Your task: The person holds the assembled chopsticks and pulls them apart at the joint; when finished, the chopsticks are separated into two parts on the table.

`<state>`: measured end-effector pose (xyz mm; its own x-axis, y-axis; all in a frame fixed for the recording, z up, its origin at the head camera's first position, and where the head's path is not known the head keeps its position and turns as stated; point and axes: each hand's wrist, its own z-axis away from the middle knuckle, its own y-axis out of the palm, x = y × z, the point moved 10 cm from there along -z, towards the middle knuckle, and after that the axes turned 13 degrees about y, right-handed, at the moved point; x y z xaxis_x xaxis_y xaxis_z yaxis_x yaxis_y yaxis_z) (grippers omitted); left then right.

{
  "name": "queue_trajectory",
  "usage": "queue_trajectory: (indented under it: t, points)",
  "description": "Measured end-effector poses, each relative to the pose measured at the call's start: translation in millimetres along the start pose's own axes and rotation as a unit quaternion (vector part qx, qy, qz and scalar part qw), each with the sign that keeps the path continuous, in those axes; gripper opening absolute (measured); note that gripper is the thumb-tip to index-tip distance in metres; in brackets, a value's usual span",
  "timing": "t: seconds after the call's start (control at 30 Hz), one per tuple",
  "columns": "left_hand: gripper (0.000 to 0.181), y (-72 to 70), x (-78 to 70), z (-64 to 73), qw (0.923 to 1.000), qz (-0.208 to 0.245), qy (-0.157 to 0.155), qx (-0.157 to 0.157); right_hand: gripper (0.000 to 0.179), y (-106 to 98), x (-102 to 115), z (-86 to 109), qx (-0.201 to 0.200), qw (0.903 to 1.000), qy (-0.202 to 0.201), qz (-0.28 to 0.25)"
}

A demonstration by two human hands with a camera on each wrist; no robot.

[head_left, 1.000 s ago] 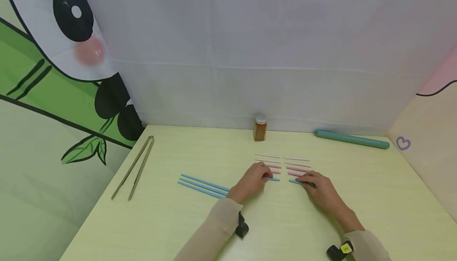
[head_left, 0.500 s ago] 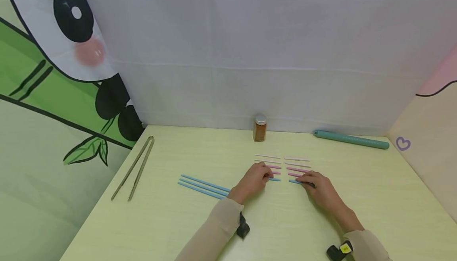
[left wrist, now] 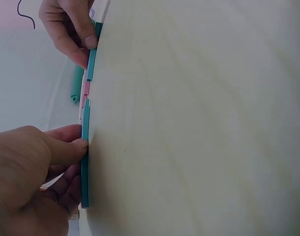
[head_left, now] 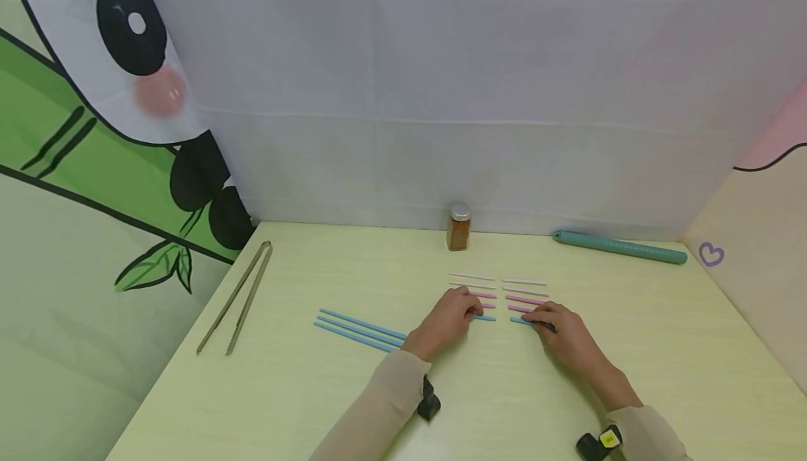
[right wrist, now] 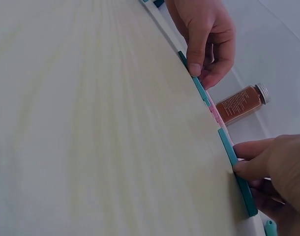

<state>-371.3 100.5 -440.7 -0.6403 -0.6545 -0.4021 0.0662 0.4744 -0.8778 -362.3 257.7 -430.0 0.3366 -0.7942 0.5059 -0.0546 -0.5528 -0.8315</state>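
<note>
Left hand: thumb and fingers pinching the left blue stick, narrow grip. Right hand: same pinch on the right blue stick. Both sticks sit around mid-worktop, end to end, small gap between facing ends, not touching. Can't tell if they're fully down on the surface.

Just beyond them: pink sticks, two per side, partly hidden by the hands. Beyond those, white sticks, also two per side. The same centre gap runs up between the two columns.

Edges/room: three longer blue sticks lie side by side left of the left hand; right ends run behind that wrist, so tight there. Tongs lie spread near the left edge, wide stretch of worktop between them and the long sticks. Spice jar stands upright near the back edge. Teal cylinder lies along the back edge, toward the right corner. Right hand is well apart from the right edge.

Labels: jar carries light print, too small to read. Right wrist camera has a yellow sticker, dark marking illegible. Purple heart outline on the right wall.
</note>
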Motion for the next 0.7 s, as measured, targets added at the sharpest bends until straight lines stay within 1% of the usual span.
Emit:
queue_trajectory:
  t: [0.13, 0.2, 0.27, 0.37, 0.5, 0.6, 0.7]
  points:
    - [0.015, -2.0, 0.7, 1.5, 0.9998, -0.012, -0.013, 0.009, 0.022, 0.0, 0.1, -1.0, 0.007, 0.9999, 0.012, -0.005]
    - [0.014, -7.9, 0.0, 3.4, 0.9997, -0.016, -0.017, 0.008, 0.025, -1.7, 4.0, -1.2, 0.006, 0.9999, 0.011, -0.009]
    - [0.014, -17.3, -0.1, 6.7, 0.9998, -0.001, -0.022, 0.002, 0.027, -3.9, 12.0, 0.0, 0.001, 0.9999, 0.004, -0.017]
    - [0.014, -39.6, 2.9, 15.0, 0.9985, 0.045, -0.027, -0.017, 0.029, -7.2, 32.1, 2.6, -0.018, 0.9988, -0.023, -0.04]
    - [0.013, -76.5, 15.4, 30.8, 0.9935, 0.096, -0.013, -0.06, 0.028, -4.6, 58.1, 2.5, -0.019, 0.9965, -0.037, -0.073]
    - [0.014, -101.6, 31.3, 48.9, 0.991, 0.104, -0.008, -0.084, 0.026, 1.9, 75.0, 1.8, -0.009, 0.995, -0.034, -0.093]
    - [0.016, -119.8, 52.4, 73.3, 0.9898, 0.106, -0.033, -0.089, 0.027, 12.3, 89.8, 2.2, -0.003, 0.9937, -0.034, -0.107]
